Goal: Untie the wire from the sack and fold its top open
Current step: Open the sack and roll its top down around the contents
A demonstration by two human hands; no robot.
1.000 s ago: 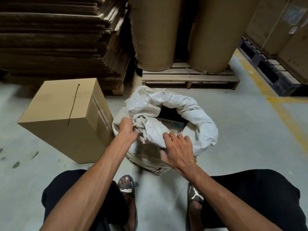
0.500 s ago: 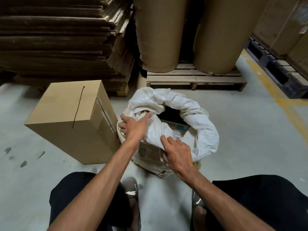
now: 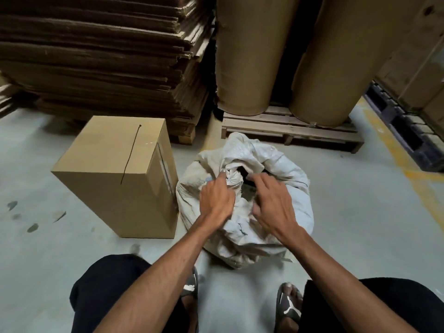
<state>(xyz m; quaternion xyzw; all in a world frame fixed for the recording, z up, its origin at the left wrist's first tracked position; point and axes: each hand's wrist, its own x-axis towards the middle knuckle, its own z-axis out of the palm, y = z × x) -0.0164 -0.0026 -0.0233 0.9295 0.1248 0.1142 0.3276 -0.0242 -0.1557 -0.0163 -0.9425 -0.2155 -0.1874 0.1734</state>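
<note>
Both hands have moved inward to the sack's mouth since the earlier frames, where they were spread along its near rim. Sack [image 3: 283,174] sits on the floor [image 3: 360,224] just right of the box [image 3: 115,169], its white top bunched and partly rolled down, dark opening only a sliver now. Left hand [image 3: 216,200] is at the near-left edge of the mouth, fingers curled into a twist of fabric, thumb tip up against it. Right hand [image 3: 271,200] hovers over the near-right of the mouth, fingers spread and bent (motion blur, so cannot tell if they actually grip the fabric). Wire [image 3: 131,153] lies loose on top of the box, a thin dark strand running front to back, well apart from the sack. Behind the sack: pallet [image 3: 290,131] carrying two big paper rolls [image 3: 249,54]. Behind the box: stack of flat cardboard [image 3: 96,51]. Sandaled feet [image 3: 288,306] on the floor just in front of the sack.
</note>
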